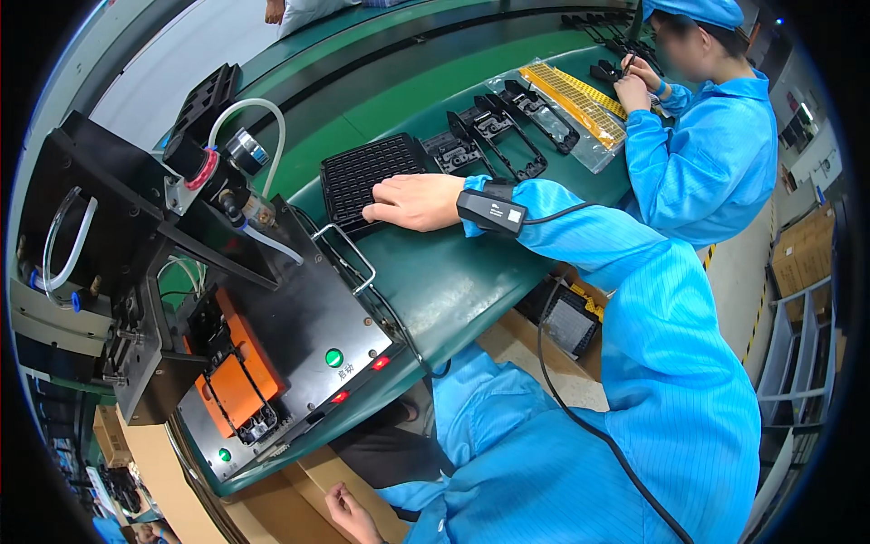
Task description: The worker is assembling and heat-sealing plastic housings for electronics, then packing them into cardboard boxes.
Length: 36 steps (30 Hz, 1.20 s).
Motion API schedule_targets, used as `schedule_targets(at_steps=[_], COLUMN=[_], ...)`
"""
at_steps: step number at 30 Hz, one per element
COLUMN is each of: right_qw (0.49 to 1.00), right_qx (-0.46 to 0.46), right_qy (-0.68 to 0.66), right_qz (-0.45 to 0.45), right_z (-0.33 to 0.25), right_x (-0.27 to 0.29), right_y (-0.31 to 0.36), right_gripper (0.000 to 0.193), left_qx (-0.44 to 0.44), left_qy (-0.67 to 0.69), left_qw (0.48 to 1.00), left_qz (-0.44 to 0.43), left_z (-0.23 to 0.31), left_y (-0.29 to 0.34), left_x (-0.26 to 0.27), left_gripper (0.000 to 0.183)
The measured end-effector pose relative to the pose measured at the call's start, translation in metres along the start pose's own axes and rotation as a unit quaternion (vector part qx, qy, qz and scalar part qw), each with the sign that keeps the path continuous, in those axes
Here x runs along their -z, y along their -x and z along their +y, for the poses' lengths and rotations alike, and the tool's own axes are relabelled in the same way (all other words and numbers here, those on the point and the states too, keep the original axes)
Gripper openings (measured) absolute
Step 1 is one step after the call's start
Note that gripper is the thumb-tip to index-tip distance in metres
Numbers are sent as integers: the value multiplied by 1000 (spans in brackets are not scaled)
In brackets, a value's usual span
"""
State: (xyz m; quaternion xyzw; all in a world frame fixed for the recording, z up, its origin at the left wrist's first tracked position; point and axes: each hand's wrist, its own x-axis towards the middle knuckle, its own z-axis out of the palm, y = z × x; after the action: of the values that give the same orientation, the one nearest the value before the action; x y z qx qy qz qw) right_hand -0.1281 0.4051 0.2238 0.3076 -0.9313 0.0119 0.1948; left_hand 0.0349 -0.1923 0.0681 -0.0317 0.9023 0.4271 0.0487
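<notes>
My right hand (417,201) reaches over the black gridded tray (367,172), its fingers bent and drawn together at the tray's near edge. What lies under the fingertips, if anything, is hidden. Low in the view, my left hand (353,515) hangs below the bench edge, its fingers loosely curved and apart, with nothing seen in it. Left of the tray stands a bench machine (308,299) with a metal handle and green buttons. In its orange fixture (240,381) lies a black part (258,424). A black wrist device (492,211) with a cable sits on my right wrist.
Black plastic frames (507,145) lie beyond the tray on the green bench (426,281), beside yellow strips (580,100) in clear film. A co-worker (698,136) handles a dark part at far right. An air hose (272,113) arches over the machine; an open carton (584,317) stands below.
</notes>
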Motion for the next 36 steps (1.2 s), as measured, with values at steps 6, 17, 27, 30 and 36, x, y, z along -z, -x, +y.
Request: schedule_targets(at_steps=[6, 17, 27, 30, 36], right_qw=[999, 995, 997, 993, 987], right_qx=[16, 6, -45, -87, -150], right_qy=[50, 42, 53, 65, 54], right_qz=[12, 94, -41, -51, -6], right_z=[-8, 15, 2, -11, -8], right_x=[-1, 13, 8, -9, -19], right_y=[4, -2, 3, 5, -13], right_gripper=[30, 21, 29, 40, 23], left_qx=[-42, -40, -81, -85, -100], left_qy=[-32, -21, -64, -67, -96], left_qw=[999, 999, 995, 994, 990], left_qz=[1, -3, -11, -13, -21], left_z=[12, -7, -16, -13, -11], left_y=[4, 2, 1, 1, -2], left_x=[-5, -9, -8, -9, -10], left_gripper=[22, 22, 21, 22, 24])
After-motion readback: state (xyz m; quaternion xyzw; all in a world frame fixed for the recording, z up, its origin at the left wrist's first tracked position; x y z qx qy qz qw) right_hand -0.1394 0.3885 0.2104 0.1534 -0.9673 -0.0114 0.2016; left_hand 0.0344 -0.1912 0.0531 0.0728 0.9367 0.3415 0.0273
